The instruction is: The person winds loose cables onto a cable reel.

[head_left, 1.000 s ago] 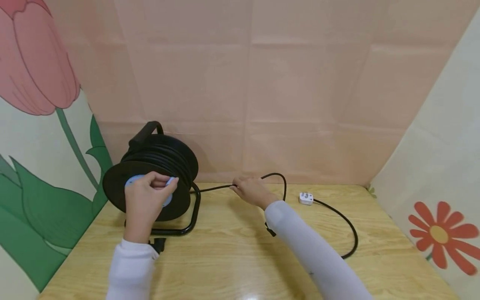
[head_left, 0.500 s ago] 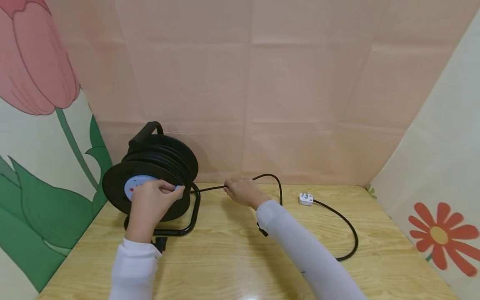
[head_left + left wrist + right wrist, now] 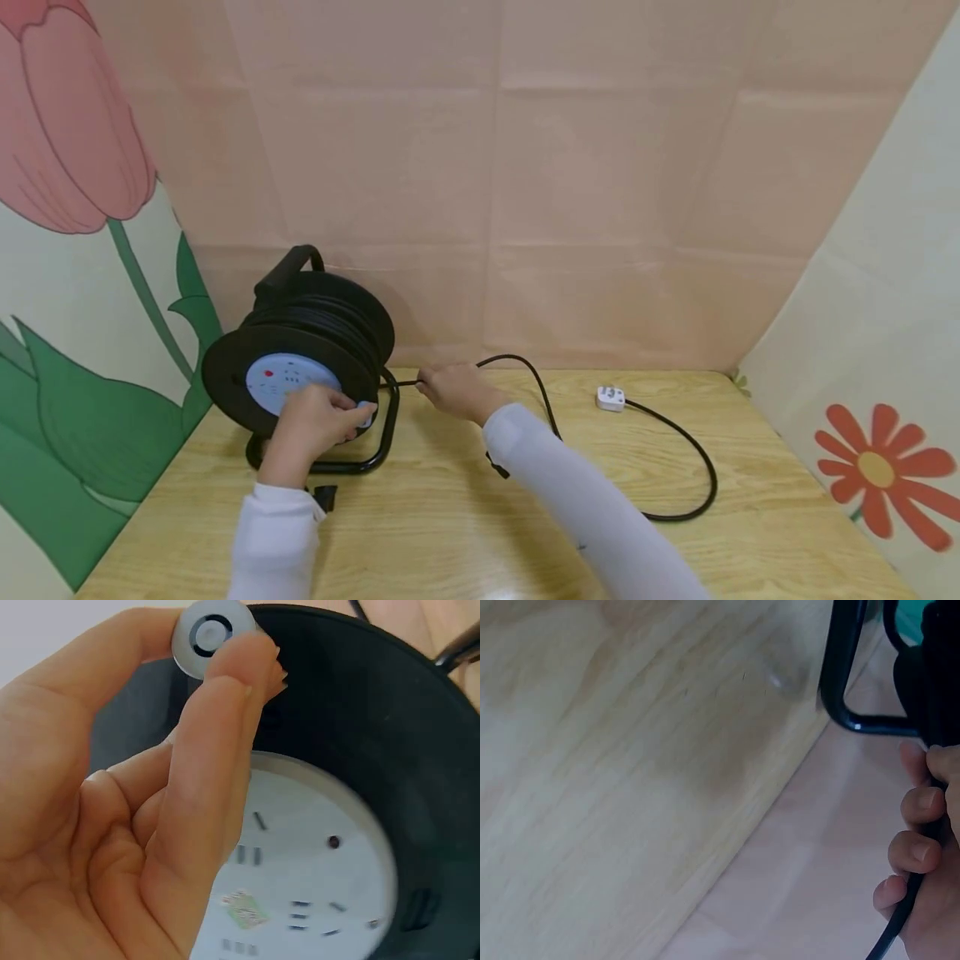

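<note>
A black cable reel [image 3: 330,321] wound with thick black cable stands at the table's left, its light-blue socket panel [image 3: 281,375] facing me. With thumb and fingers my left hand [image 3: 315,425] pinches the reel's small round crank knob [image 3: 214,634] at the lower right of the disc. My right hand [image 3: 456,390] has its fingers curled round the loose cable [image 3: 907,904], just right of the reel's frame. From there the cable arcs up, passes behind my right forearm, and ends at a white plug [image 3: 611,398] lying prongs up.
The reel rests on a black tubular stand [image 3: 352,465] and has a carrying handle [image 3: 288,271] on top. Behind the wooden table [image 3: 420,533] hangs a pink sheet [image 3: 585,208]. Flower-patterned sheets close off both sides.
The left hand has carried the knob down and round to the right, and the socket panel has turned. Along with its cable, the right hand has moved left toward the reel.
</note>
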The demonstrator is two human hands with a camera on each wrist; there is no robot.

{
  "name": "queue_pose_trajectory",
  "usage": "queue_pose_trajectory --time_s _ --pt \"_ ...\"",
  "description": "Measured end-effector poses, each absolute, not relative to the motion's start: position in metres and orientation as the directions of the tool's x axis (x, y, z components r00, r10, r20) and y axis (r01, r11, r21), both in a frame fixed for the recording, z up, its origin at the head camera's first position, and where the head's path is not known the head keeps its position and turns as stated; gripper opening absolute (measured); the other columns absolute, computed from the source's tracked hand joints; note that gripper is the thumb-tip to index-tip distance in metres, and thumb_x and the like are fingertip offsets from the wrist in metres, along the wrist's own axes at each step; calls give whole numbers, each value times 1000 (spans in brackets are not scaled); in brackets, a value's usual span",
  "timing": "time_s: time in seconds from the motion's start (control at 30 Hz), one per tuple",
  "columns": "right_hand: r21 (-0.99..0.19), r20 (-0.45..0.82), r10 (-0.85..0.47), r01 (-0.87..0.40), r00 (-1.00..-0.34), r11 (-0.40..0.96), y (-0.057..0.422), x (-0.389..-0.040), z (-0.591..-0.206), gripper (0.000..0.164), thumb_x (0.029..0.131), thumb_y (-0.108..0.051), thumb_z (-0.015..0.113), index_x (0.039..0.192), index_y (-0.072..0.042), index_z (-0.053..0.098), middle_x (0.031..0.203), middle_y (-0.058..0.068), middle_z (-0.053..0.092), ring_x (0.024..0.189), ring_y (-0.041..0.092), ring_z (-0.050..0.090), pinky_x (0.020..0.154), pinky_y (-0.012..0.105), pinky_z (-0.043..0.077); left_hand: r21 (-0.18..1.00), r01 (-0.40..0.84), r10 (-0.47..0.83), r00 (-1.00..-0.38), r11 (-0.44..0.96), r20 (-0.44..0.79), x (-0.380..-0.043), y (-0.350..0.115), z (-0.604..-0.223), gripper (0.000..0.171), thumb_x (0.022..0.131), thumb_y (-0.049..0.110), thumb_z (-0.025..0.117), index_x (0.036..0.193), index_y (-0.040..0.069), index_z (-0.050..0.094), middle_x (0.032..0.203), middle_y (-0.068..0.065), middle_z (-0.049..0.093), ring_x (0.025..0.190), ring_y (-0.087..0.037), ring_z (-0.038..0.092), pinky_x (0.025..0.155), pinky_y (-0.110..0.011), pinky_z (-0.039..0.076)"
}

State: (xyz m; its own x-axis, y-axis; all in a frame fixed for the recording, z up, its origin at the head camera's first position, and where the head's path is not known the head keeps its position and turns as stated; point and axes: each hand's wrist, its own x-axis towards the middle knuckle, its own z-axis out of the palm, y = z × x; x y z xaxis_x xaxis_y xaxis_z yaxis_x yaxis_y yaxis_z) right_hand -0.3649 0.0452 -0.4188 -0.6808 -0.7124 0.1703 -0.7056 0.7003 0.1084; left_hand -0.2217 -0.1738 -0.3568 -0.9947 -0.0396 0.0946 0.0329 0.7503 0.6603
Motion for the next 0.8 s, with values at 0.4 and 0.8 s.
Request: queue_pose_trajectory --time_s 0.4,0.8 --pt "82 139 -686 -682 -714 727 22 -357 -422 24 108 -35 47 104 -21 66 90 -10 65 76 12 60 67 40 54 683 -40 -29 -999 729 -28 -227 -185 -376 38 90 44 72 76 10 77 71 0 70 70 -19 62 59 -32 47" --pt "186 100 -690 -668 -717 720 13 -355 -422 23 108 -35 47 108 -19 64 88 -6 61 85 15 65 68 36 54 684 -86 -19 -994 725 -105 -233 -199 -392 41 88 49 73 82 9 78 74 1 71 73 -17 63 64 -33 50"
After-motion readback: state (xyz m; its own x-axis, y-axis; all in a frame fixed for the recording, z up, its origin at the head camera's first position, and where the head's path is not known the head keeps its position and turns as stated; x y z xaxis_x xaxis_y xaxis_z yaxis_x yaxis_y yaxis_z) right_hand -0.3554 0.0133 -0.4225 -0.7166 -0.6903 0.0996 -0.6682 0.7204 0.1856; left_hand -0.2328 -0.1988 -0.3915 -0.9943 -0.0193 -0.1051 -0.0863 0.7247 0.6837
